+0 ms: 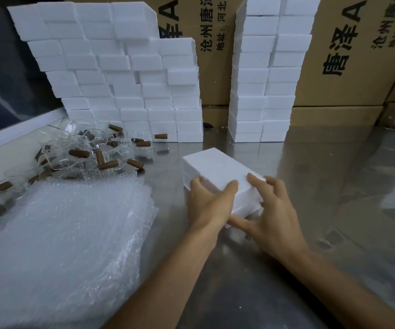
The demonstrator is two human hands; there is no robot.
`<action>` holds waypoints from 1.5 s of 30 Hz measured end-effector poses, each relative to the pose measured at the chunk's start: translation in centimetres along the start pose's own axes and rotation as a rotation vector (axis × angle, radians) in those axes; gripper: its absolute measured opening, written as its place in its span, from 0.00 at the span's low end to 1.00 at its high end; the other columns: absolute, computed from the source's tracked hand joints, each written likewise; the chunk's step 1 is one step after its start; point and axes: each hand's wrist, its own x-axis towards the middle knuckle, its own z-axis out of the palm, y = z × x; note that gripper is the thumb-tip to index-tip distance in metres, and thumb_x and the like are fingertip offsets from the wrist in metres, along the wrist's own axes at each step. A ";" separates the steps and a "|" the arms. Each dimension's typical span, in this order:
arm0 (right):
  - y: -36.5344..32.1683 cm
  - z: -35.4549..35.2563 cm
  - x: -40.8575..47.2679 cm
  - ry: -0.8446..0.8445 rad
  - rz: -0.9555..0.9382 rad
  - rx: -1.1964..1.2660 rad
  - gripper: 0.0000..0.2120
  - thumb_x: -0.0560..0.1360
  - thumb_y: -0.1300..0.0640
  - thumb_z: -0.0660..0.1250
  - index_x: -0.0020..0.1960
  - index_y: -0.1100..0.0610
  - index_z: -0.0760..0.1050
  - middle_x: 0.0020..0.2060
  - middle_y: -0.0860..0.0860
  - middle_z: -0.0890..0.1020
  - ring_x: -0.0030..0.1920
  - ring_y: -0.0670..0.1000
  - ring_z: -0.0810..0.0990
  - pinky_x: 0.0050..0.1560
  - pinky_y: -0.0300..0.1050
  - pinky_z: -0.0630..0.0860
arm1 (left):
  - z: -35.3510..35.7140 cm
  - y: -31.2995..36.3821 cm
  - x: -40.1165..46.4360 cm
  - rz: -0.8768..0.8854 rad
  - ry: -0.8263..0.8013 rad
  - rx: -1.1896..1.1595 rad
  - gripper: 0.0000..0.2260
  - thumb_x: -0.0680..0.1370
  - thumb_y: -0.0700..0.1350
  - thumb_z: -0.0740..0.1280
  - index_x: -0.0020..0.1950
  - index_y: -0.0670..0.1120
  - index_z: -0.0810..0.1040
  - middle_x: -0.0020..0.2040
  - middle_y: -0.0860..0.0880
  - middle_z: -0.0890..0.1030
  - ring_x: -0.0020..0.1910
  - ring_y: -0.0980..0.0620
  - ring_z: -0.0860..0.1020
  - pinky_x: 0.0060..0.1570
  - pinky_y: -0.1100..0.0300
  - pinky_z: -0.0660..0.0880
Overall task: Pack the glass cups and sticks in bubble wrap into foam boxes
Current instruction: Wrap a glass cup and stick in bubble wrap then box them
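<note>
1. Gripping a white rectangular foam box (218, 173) at centre frame, the left hand (207, 205) curls over its near top edge while the right hand (273, 214) clamps the near right corner, thumb below.
2. Clear glass cups with brown stick handles (92, 154) lie heaped at left, well apart from the box; a stack of clear bubble wrap sheets (63, 238) fills the lower left.
3. Stacked white foam boxes (125, 86) rise at upper left and centre before brown printed cartons (348, 60).
4. Risk, judged: squeezing hard could crack brittle foam; the box could skid on the shiny metal table (322, 174); a stray reach left could knock loose glass.
</note>
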 end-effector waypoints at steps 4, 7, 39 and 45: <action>0.7 -1.2 1.4 0.029 -0.339 -0.477 0.37 0.66 0.44 0.79 0.70 0.58 0.73 0.71 0.59 0.70 0.68 0.62 0.72 0.64 0.59 0.72 | -0.6 0.9 1.9 -0.029 -0.134 -0.067 0.21 0.71 0.52 0.76 0.61 0.51 0.79 0.55 0.51 0.84 0.51 0.50 0.82 0.54 0.51 0.81; 0.9 -0.6 2.1 0.055 -0.410 -0.579 0.34 0.66 0.53 0.81 0.69 0.58 0.75 0.62 0.62 0.79 0.59 0.64 0.80 0.59 0.58 0.76 | -0.7 1.1 2.9 -0.023 -0.202 -0.102 0.17 0.70 0.50 0.77 0.58 0.50 0.82 0.49 0.51 0.86 0.48 0.49 0.84 0.54 0.49 0.81; 7.1 10.1 23.7 -0.146 -0.181 -0.781 0.30 0.78 0.49 0.69 0.74 0.55 0.61 0.67 0.57 0.71 0.65 0.59 0.72 0.51 0.50 0.80 | -0.3 -4.2 4.7 0.298 -0.123 -0.079 0.07 0.70 0.51 0.67 0.36 0.50 0.78 0.27 0.41 0.76 0.27 0.49 0.73 0.32 0.45 0.75; 7.4 11.6 26.8 -0.156 -0.169 -0.833 0.29 0.78 0.49 0.68 0.73 0.56 0.61 0.66 0.57 0.71 0.64 0.59 0.73 0.49 0.50 0.80 | 0.0 -4.6 5.0 0.305 -0.107 -0.045 0.06 0.68 0.52 0.65 0.33 0.52 0.77 0.25 0.40 0.75 0.25 0.53 0.72 0.29 0.51 0.73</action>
